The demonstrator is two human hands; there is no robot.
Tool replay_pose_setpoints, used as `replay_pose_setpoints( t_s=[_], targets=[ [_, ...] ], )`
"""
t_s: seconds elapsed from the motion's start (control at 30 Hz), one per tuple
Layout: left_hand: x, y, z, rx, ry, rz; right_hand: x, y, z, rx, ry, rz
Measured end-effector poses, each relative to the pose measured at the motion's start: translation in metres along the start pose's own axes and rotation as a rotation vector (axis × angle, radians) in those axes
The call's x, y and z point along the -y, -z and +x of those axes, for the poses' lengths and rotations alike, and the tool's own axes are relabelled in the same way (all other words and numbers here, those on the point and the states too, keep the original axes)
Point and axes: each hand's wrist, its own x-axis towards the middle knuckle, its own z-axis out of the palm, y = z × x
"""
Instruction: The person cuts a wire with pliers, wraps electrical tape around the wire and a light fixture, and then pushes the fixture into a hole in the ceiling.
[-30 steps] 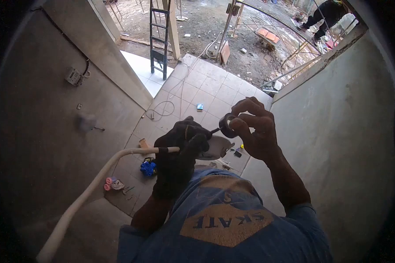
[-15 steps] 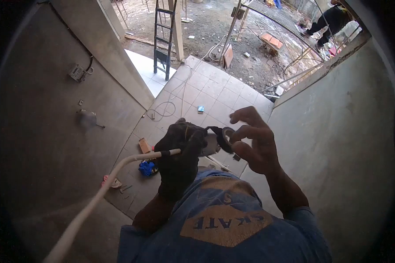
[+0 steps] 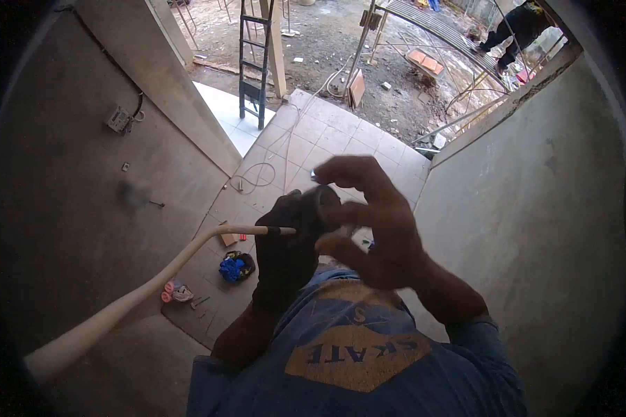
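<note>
My left hand (image 3: 285,243), in a dark glove, is closed round the end of a beige conduit (image 3: 181,267) that curves up from the lower left. A band of black tape (image 3: 274,231) is wrapped round the conduit near its end. Beside the glove, my bare right hand (image 3: 375,222) has its fingers curled round a roll of black tape (image 3: 327,203). The roll is close against the glove, and its far side is hidden by my fingers.
On the tiled floor lie a blue and black bundle (image 3: 235,267), pink items (image 3: 177,292) and a brown box (image 3: 226,236). A black ladder (image 3: 254,66) leans beyond. Walls flank both sides. Another person (image 3: 515,35) is on scaffolding (image 3: 442,29) at upper right.
My right hand and the tape roll have moved left, up against the glove. The free strip of tape between roll and glove no longer shows. The conduit sits slightly higher at its end.
</note>
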Motion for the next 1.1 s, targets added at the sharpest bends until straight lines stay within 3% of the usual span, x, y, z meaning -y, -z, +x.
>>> replay_pose_setpoints(
  t_s=[0.1, 0.2, 0.27, 0.3, 0.33, 0.4, 0.5, 0.57, 0.7, 0.77, 1.07, 1.1],
  targets=[
    [-0.003, 0.006, 0.001, -0.077, -0.06, -0.064, 0.014, -0.01, -0.023, -0.036, 0.037, -0.172],
    [-0.015, 0.008, 0.003, -0.157, -0.089, -0.068, 0.013, -0.014, -0.043, -0.069, -0.052, -0.255],
    [-0.016, 0.008, 0.003, -0.132, 0.047, -0.279, 0.002, -0.013, -0.052, -0.084, -0.066, -0.205],
    [-0.02, 0.008, 0.003, -0.129, 0.042, -0.279, 0.0, -0.012, -0.053, -0.1, -0.081, -0.157],
    [-0.024, 0.007, 0.001, -0.115, 0.078, -0.345, 0.001, -0.009, -0.043, -0.126, 0.041, -0.173],
    [-0.025, 0.007, 0.002, -0.095, 0.109, -0.411, -0.005, -0.003, -0.04, -0.102, -0.016, -0.11],
    [-0.024, 0.011, 0.005, -0.022, 0.042, -0.409, -0.006, 0.006, -0.033, -0.031, -0.095, -0.038],
    [-0.03, 0.018, 0.009, -0.008, -0.081, -0.211, -0.007, 0.009, -0.027, 0.013, -0.112, -0.029],
    [-0.026, 0.033, 0.013, 0.035, -0.071, -0.145, -0.007, 0.014, -0.015, 0.033, -0.073, -0.113],
    [-0.018, 0.033, 0.012, 0.056, -0.346, 0.042, -0.01, 0.015, -0.01, 0.053, -0.113, -0.151],
    [-0.025, 0.02, 0.002, -0.088, -0.089, 0.003, -0.04, -0.004, 0.007, 0.048, -0.109, 0.004],
    [-0.026, 0.019, 0.001, -0.089, -0.087, 0.006, -0.04, -0.011, 0.008, 0.009, -0.137, 0.16]
  ],
)
